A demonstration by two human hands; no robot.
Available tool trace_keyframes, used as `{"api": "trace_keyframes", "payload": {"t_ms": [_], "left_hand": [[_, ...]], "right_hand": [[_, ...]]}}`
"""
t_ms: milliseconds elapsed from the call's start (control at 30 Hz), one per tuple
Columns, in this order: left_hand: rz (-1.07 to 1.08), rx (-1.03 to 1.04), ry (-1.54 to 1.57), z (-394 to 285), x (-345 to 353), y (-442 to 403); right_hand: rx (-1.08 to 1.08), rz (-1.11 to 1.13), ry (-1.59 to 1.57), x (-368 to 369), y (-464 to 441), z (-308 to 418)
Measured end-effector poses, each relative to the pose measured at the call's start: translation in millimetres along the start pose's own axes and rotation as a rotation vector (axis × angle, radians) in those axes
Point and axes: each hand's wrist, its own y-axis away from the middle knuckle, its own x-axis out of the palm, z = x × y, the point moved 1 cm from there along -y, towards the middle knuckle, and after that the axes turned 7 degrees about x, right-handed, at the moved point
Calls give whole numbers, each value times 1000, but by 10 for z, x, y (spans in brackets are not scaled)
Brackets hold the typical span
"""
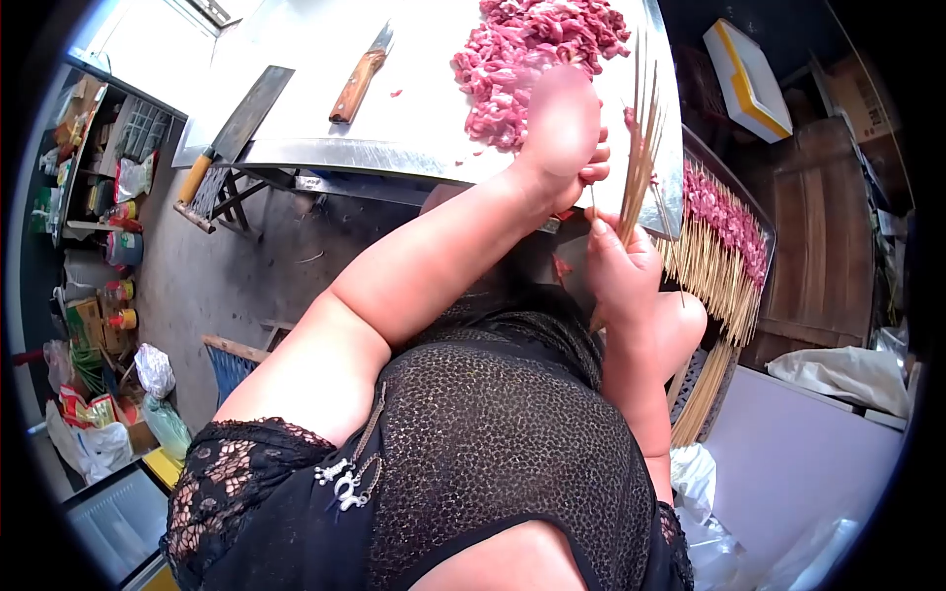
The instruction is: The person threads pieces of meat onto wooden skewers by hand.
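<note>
A bundle of thin bamboo skewers [645,133] rises from my right hand [626,261], whose fingers are closed around its lower part. My left hand [565,123] is just left of it, at the near edge of a heap of raw pink meat pieces [503,74]. Its fingers are curled in, and what they hold is hidden. One thin stick shows in the small gap between the two hands. Both hands are over the front edge of a metal-edged table [325,156].
A cleaver [246,118] and a wooden-handled knife [360,84] lie on the table's left part. Right of the table, a tray holds many meat skewers [724,231]. A white and yellow foam box [747,79] stands beyond. Shelves with goods [108,197] line the left.
</note>
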Motion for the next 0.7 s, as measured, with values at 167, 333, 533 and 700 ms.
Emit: {"api": "trace_keyframes", "payload": {"t_ms": [167, 333, 533, 700], "left_hand": [[133, 298, -387, -462, -144, -165], [41, 577, -1264, -943, -529, -312], [166, 416, -2333, -750, -539, -310], [57, 432, -1736, -926, -507, -311]], "right_hand": [[-439, -262, 513, -285, -34, 517], [-564, -498, 1310, -595, -329, 678], [-537, -593, 1053, -602, -110, 788], [-257, -151, 345, -470, 57, 712]]}}
